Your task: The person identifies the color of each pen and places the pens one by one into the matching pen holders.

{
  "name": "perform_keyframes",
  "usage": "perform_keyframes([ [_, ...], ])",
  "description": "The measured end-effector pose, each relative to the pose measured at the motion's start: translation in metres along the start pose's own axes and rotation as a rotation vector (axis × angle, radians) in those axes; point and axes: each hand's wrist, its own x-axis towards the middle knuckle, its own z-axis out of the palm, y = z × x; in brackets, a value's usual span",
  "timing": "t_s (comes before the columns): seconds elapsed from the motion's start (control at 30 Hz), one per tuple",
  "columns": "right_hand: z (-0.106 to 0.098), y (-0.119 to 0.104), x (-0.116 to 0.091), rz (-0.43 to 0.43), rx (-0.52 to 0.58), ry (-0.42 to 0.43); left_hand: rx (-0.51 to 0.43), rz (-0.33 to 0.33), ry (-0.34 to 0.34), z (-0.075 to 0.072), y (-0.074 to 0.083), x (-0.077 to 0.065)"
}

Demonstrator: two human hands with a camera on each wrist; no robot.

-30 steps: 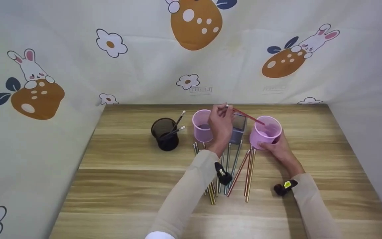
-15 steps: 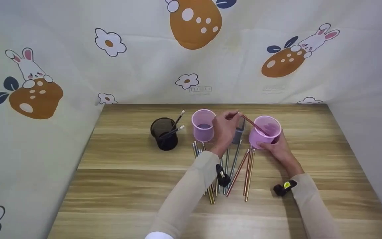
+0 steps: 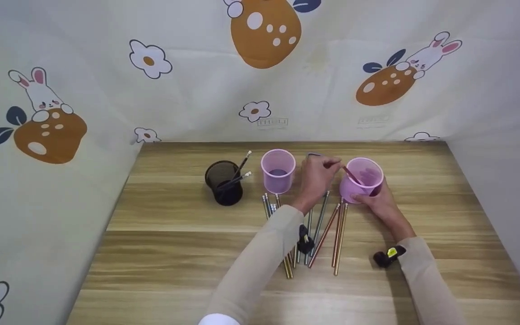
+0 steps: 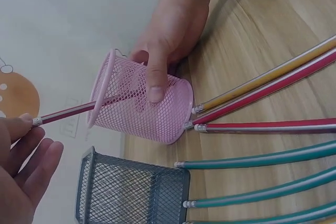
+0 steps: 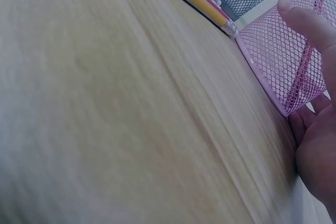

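Note:
My left hand [image 3: 316, 180] pinches a red pencil [image 4: 68, 113] near its eraser end. The pencil slants down through the mouth of the right-hand pink mesh cup [image 4: 142, 119], its lower part showing through the mesh. My right hand [image 3: 384, 205] holds that cup at its right side, thumb across the front in the left wrist view. Just left of this cup stands a grey square mesh cup [image 4: 131, 187], mostly covered by my left hand in the head view. Red pencils [image 3: 325, 234] and a gold pencil [image 3: 341, 243] lie in front of the held cup.
A second pink cup [image 3: 278, 185] stands left of my left hand. Farther left, a black mesh cup [image 3: 228, 197] holds two black pencils [image 3: 243, 163]. Teal pencils [image 3: 319, 216] and several others lie on the wooden table [image 3: 160, 266], partly under my left forearm. A printed cloth [image 3: 197, 99] rises behind.
My left hand has moved right and slightly down, and the red pencil has gone deeper into the pink cup. The right hand and its cup have stayed in place.

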Motion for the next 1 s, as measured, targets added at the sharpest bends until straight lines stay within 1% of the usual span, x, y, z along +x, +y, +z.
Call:
perform_keyframes([
  [0.1,-0.002,0.011,0.005,0.003,-0.014,0.009,0.019,0.017,0.015,0.002,-0.003,0.0],
  [0.2,-0.002,0.02,0.008,0.004,-0.02,0.018,0.009,0.025,0.013,0.002,-0.005,-0.001],
  [0.37,-0.001,0.023,0.009,-0.02,0.008,0.021,-0.051,0.007,-0.014,0.001,-0.009,-0.004],
  [0.5,0.0,0.022,0.007,-0.024,0.037,0.031,-0.044,0.006,-0.012,-0.002,-0.011,-0.006],
  [0.7,0.001,0.023,0.006,-0.011,0.018,0.04,-0.028,0.013,-0.015,-0.01,-0.021,-0.01],
  [0.8,0.0,0.023,0.006,-0.014,0.031,0.034,-0.005,0.016,-0.026,-0.015,-0.027,-0.013],
  [0.93,0.0,0.021,0.006,0.001,0.043,0.032,0.033,0.05,-0.035,-0.024,-0.034,-0.014],
  [1.0,0.0,0.021,0.006,0.012,0.035,0.029,0.069,0.078,-0.018,-0.029,-0.037,-0.015],
])
